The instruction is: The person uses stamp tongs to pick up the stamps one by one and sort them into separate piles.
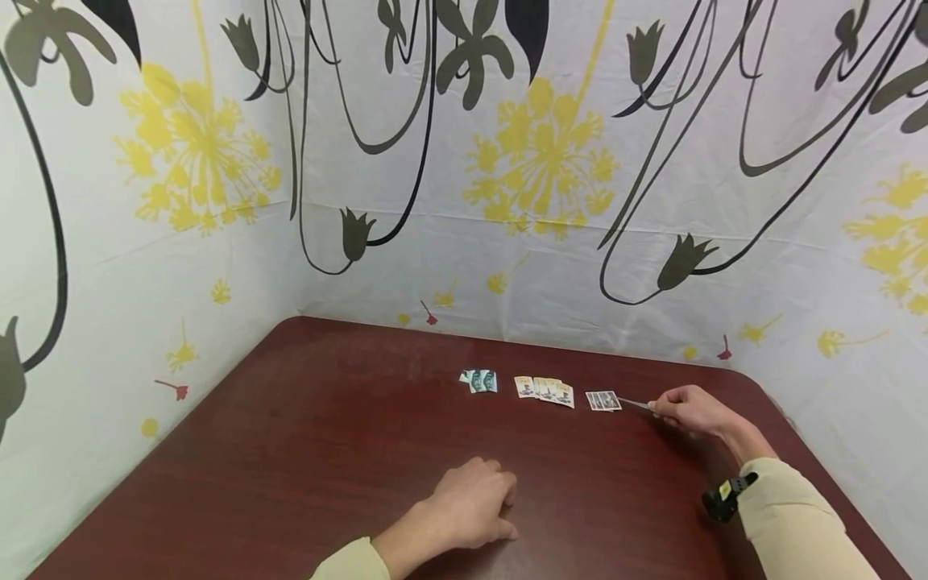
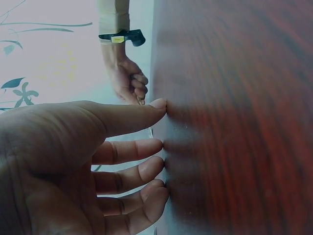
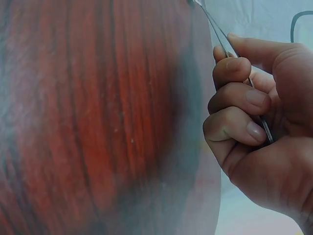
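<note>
My right hand [image 1: 696, 411] pinches a pair of metal tweezers [image 3: 267, 129], the other fingers curled around its shaft. The tweezer tips reach the right edge of a small overlapping group of black-and-white stamp-like paper pieces [image 1: 603, 400]. Whether a piece is caught between the tips I cannot tell. To the left lie overlapping yellow-and-white pieces [image 1: 545, 390], and beyond them teal-and-white pieces [image 1: 482, 381]. Nearer the front, my left hand [image 1: 474, 506] rests its fingertips on the table, fingers loosely bent and holding nothing.
The dark red-brown wooden table [image 1: 326, 451] has rounded far corners. A white curtain [image 1: 406, 266] with yellow and dark floral prints hangs behind and along the sides. A black device [image 1: 727, 496] is strapped to the right wrist.
</note>
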A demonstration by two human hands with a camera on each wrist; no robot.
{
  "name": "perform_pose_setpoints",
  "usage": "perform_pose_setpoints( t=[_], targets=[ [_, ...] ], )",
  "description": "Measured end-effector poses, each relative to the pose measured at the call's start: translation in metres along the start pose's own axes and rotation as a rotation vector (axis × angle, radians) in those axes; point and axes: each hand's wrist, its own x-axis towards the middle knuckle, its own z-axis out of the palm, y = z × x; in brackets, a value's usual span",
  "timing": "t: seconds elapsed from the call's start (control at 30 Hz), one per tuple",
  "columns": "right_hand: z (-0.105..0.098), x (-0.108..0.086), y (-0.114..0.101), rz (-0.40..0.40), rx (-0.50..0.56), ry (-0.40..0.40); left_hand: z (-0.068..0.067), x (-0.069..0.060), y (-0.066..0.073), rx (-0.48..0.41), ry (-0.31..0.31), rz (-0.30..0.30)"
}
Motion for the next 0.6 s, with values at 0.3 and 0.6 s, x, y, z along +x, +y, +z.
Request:
perform_pose_setpoints(
  t=[0.3, 0.6],
  targets=[
    [0.002, -0.01, 0.004, 0.038, 0.007, 0.004, 0.004, -0.003, 0.001, -0.005, 0.0, 0.003],
    [0.003, -0.035, -0.02, -0.163, -0.138, 0.081, 0.001, -0.001, -0.001, -0.001, -0.007, 0.011]
  ],
)
